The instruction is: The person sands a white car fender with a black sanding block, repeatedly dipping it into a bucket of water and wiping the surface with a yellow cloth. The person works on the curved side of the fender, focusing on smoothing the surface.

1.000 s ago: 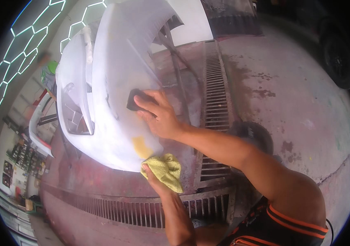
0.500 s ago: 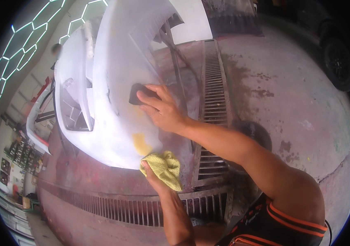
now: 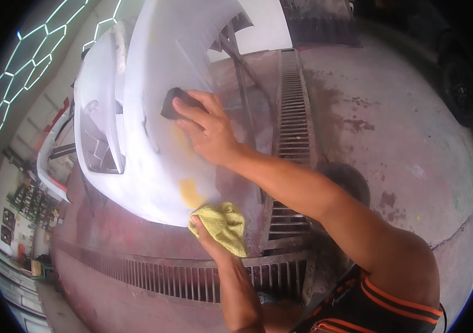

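**Dark block on the white shell, cloth at its lower edge**

Here are the right hand's fingers [image 3: 193, 114], clamped on a small dark block [image 3: 171, 105] set against the broad face of a white car bumper [image 3: 136, 191]. They cover part of the block, and its underside is out of sight against the panel. Down at the bumper's lower edge, the left hand [image 3: 210, 242] has a yellow cloth [image 3: 225, 226] pinched under its thumb; the other fingers are lost behind the folds, so whether they touch the bumper, I cannot tell.

Look at the pose: right hand [image 3: 214, 133] with its back turned up, wrist nearly straight, forearm slanting up and leftward from a shoulder at lower right. The left forearm rises steeply from the bottom of the view, its elbow end hard to make out.

Between the hands, a yellow patch [image 3: 191, 192] shows on the bumper just above the cloth. The bumper's top runs out of view. Right of it lies a floor grate [image 3: 293, 130], partly covered by the right arm, which also cuts across a blurry dark round object [image 3: 350, 182]. Far right, a wheel [image 3: 461, 91] sinks into shadow.
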Demonstrator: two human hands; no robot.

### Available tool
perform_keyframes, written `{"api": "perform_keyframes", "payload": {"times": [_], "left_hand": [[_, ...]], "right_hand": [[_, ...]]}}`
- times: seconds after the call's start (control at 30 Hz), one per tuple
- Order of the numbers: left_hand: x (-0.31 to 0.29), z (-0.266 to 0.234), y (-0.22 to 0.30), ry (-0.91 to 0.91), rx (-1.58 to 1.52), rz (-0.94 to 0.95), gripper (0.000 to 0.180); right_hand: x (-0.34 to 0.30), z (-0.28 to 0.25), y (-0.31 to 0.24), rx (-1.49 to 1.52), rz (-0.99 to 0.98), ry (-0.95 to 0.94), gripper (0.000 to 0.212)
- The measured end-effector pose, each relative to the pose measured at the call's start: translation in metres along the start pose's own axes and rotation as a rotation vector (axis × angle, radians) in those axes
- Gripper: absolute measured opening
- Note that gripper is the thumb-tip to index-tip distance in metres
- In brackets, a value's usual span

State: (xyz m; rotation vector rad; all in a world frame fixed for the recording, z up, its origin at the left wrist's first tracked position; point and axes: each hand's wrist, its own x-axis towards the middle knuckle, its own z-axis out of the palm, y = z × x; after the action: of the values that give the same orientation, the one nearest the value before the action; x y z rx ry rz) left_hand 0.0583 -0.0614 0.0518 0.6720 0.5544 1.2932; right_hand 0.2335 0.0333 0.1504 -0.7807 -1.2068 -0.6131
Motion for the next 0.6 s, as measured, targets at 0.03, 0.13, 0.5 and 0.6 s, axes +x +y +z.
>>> {"api": "perform_keyframes", "payload": {"times": [0.03, 0.13, 0.5, 0.6], "left_hand": [[-0.001, -0.002, 0.000, 0.013, 0.016, -0.001, 0.056], [0.005, -0.008, 0.000, 0.032, 0.037, 0.012, 0.058], [0.008, -0.015, -0.002, -0.019, 0.089, 0.002, 0.052], [0.007, -0.012, -0.007, -0.023, 0.071, 0.052, 0.052]], "right_hand": [[-0.005, 0.001, -0.001, 0.007, 0.002, 0.010, 0.064], [-0.029, -0.013, -0.015, 0.033, -0.011, -0.067, 0.062], [-0.041, -0.026, -0.045, 0.054, 0.101, -0.109, 0.063], [-0.005, -0.003, -0.028, 0.055, 0.134, -0.004, 0.060]]}}
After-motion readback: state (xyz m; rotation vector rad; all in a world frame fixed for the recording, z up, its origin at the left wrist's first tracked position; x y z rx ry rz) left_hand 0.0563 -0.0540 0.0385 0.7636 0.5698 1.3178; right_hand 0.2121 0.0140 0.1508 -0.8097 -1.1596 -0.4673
